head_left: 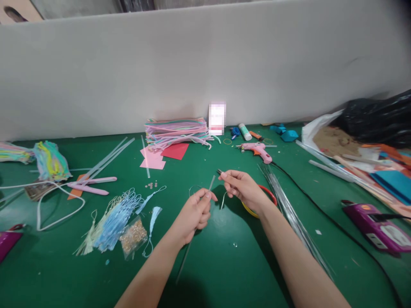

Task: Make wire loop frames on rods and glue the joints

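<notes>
Near the table's middle, my left hand (197, 209) is closed around a thin translucent stick (183, 265), whose upper end rises past the fingertips and whose lower end slants down toward me. A fine loop of wire or thread shows beside its knuckles. Just to the right, my right hand (242, 188) is closed on pliers with red and yellow handles (269, 193); their dark tip (219, 171) sticks out past the thumb, and the palm hides the rest. A short bent silver wire (222, 202) hangs below the right fingers. The two hands are close but apart.
A pink glue gun (257, 149) with a black cord lies behind my right hand, silver wires (289, 214) beside that forearm. Blue tassels (115, 218), a bag of gold pieces (133, 236) and a pink flat-armed tool (93, 186) lie left. Pipe cleaners (176, 131) sit at the back.
</notes>
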The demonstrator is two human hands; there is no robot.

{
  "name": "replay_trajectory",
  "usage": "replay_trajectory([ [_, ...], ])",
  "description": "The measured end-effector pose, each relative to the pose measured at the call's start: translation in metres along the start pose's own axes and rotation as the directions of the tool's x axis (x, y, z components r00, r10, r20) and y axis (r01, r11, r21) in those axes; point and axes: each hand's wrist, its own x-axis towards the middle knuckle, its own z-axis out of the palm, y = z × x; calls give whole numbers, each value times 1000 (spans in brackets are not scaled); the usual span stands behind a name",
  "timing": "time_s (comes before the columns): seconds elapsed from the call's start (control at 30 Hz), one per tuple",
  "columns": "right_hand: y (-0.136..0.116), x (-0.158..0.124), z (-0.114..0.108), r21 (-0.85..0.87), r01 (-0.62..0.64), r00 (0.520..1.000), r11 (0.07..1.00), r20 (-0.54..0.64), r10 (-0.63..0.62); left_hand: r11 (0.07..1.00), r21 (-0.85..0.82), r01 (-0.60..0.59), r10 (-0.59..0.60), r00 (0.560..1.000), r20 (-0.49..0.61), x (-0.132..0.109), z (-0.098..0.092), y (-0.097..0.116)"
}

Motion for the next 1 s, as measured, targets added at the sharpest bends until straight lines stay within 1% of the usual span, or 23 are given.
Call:
replay_trajectory([
  [0.23,0,-1,2,-44,31,998,999,-50,-33,1000,-2,7,-7,1000,29,-1,0,0],
  [0.37,1,-2,3,-94,-6,1000,996,10,7,1000,-21,19,-18,998,68,-1,-1,1],
  [0.47,1,-3,2,-141,-7,998,990,55,15,997,-44,57,-51,991,127,-3,-3,3],
  [0.6,1,-4,0,-95,9,997,995,80,-1,989,-72,127,-108,968,228,-6,-8,9],
  [0.7,1,-4,-1,-62,0,996,998,90,6,985,-75,155,-130,955,268,-7,-10,11],
  [0.83,2,-4,-1,-59,-7,997,998,73,11,989,-48,139,-123,960,252,-7,-8,11],
  [1.0,3,-2,-1,-83,-16,999,996,50,20,997,29,72,-75,985,155,-8,-3,8],
])
